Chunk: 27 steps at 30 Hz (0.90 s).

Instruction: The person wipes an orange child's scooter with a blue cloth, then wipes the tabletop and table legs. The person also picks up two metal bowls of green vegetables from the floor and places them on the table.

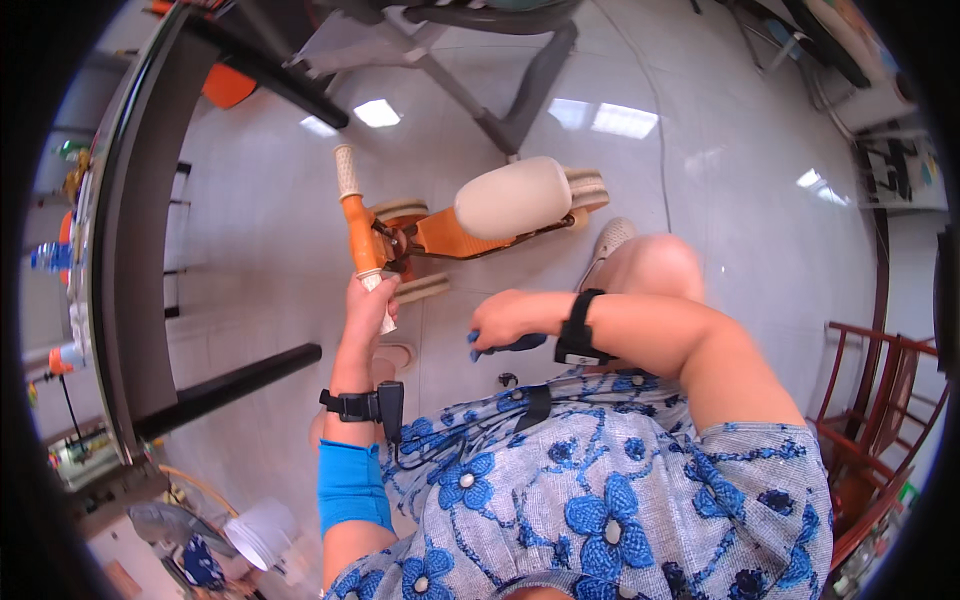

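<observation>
An orange child's ride-on scooter (465,234) with a cream seat (514,197) stands on the tiled floor before me. My left hand (369,304) is closed around the near white grip of its handlebar (361,232); the far grip is free. Between the scooter and my lap, my right hand (501,321) holds a blue cloth (517,345), part of which hangs out below the fingers. That hand is apart from the scooter and slightly blurred. The wheels beside the handlebar and at the seat end show.
A dark-edged table (124,225) with black legs runs along the left. A grey metal frame (480,112) stands beyond the scooter. A cable (661,150) crosses the floor. At the lower right is a reddish wooden chair (877,420); a white bucket (262,532) is at the lower left.
</observation>
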{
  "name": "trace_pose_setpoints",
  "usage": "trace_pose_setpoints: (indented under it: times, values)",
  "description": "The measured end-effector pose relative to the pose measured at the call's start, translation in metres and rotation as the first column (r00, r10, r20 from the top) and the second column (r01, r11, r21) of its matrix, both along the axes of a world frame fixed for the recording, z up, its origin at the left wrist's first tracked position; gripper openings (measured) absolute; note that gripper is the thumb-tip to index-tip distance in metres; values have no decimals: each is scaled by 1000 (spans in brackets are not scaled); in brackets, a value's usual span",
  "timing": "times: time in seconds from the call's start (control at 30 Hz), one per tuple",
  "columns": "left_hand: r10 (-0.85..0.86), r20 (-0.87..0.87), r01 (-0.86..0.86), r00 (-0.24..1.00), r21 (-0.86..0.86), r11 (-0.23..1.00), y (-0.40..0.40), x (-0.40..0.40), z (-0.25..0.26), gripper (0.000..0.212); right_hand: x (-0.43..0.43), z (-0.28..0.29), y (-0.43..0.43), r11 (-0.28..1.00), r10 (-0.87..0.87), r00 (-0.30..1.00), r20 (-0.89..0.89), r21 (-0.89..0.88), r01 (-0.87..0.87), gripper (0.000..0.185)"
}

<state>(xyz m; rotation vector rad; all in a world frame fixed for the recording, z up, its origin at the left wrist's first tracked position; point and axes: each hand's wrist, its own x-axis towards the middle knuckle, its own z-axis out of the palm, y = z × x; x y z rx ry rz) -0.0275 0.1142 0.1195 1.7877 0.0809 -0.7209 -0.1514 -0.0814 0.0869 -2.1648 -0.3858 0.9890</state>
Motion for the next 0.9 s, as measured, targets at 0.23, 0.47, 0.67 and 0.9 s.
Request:
trace_pose_setpoints:
  times: [0.23,0.47,0.67,0.9]
  values:
    - [-166,-62,159,984,-103,982,13,11,4,21,29,23,83,998,49,998,30,24,-50,37]
    - [-457,-162,459,874,-27,888,9,20,5,52,50,-4,133,995,39,999,-12,-96,-40,34]
    - [-608,-163,616,777,-5,788,-11,31,19,58,65,25,102,1000,-24,998,61,-15,25,44]
    - [-606,-338,489,720,-373,789,60,28,36,69,48,90,81,488,-682,669,-295,498,717,28]
